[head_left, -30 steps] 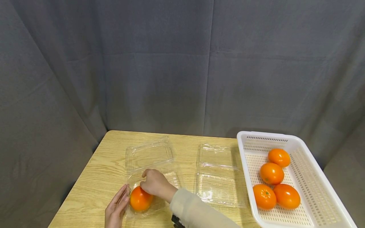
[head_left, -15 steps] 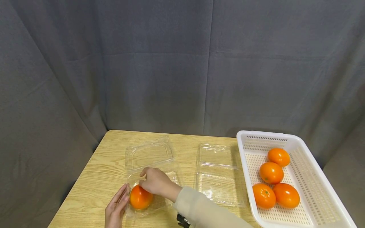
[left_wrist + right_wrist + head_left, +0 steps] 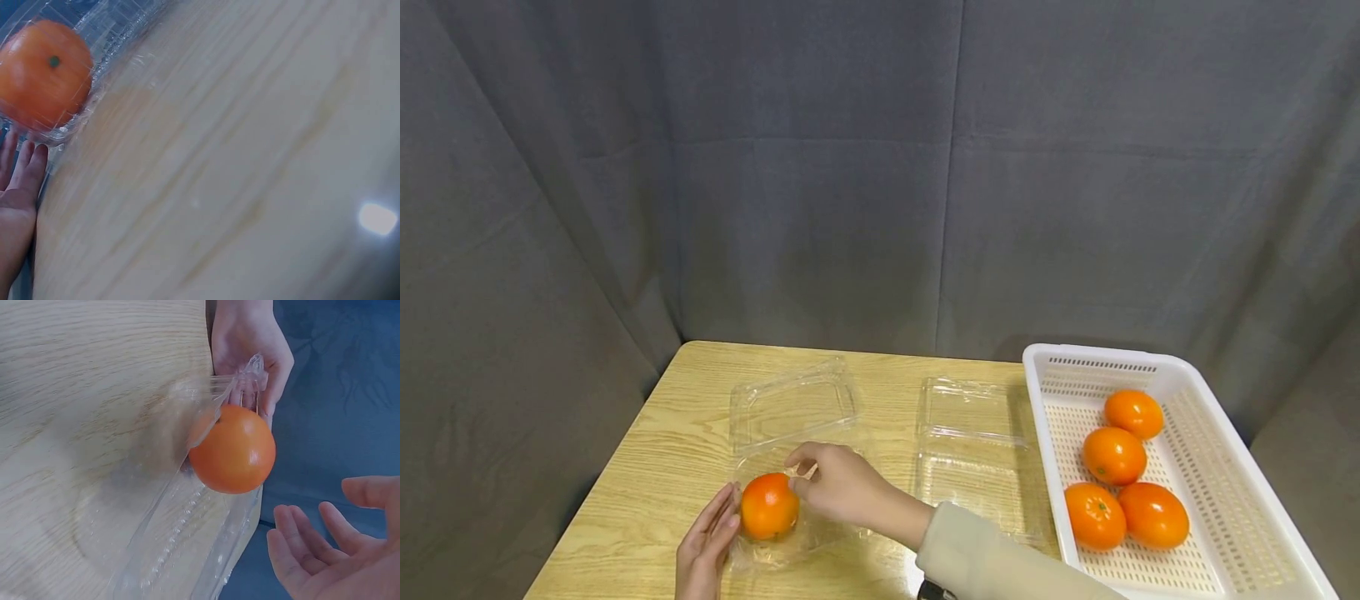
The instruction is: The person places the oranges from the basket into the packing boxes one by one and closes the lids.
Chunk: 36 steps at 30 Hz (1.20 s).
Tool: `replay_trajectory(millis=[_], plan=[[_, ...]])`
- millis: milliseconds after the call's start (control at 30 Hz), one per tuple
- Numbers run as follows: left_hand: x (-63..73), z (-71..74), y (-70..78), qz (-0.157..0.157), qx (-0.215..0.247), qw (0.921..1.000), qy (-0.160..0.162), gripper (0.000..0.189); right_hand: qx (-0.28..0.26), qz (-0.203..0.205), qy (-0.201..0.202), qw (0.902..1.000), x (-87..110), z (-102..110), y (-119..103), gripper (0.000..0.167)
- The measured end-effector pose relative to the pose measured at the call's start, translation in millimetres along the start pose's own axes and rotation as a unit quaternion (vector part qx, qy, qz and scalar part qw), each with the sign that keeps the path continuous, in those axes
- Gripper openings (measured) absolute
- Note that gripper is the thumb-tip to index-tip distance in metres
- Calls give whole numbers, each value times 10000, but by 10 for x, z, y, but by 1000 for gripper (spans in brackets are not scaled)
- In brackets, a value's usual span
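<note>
An orange sits in the left part of a clear plastic clamshell box, whose lid lies folded back. Its green stem spot faces the left wrist camera. My left hand stands at the box's left side, straight fingers against the plastic wall; in the right wrist view that hand shows behind the orange. On the orange's other side is my right hand, empty. Its fingers are spread and loosely bent, with a gap to the fruit in the right wrist view.
A second open clamshell box lies to the right on the wooden table. Beyond it, a white slotted basket holds several oranges. Grey curtains hang behind and at the sides.
My right hand has drawn off the orange toward the right, its fingers loosening. The orange has rolled slightly away from me. The left hand stays in place.
</note>
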<state>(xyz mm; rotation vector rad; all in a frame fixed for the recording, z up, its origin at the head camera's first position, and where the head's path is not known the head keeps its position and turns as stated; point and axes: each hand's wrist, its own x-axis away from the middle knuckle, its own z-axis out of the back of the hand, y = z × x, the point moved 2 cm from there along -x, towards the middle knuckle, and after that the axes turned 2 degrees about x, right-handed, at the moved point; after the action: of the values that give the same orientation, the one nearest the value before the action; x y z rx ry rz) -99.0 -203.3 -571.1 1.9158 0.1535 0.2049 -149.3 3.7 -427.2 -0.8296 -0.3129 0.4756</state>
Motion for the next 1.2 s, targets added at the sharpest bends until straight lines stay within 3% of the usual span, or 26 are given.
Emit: replay_trajectory(millis=[267, 400, 667, 867, 1200], plan=[[-18, -47, 15, 417, -625, 9969, 222, 62, -945, 49, -232, 9952, 278, 281, 151, 22], [-17, -47, 24, 379, -601, 9973, 199, 61, -1258, -97, -234, 9917, 414, 417, 235, 21], [-14, -12, 9, 211, -361, 9990, 150, 59, -1041, -75, -35, 9945, 646, 601, 375, 21], [-2, -17, -1, 127, -252, 9995, 148, 58, -1197, -141, 28, 9927, 885, 731, 507, 21], [10, -20, -5, 313, -443, 9980, 334, 60, -1138, -328, 396, 9922, 1259, 1026, 739, 24]])
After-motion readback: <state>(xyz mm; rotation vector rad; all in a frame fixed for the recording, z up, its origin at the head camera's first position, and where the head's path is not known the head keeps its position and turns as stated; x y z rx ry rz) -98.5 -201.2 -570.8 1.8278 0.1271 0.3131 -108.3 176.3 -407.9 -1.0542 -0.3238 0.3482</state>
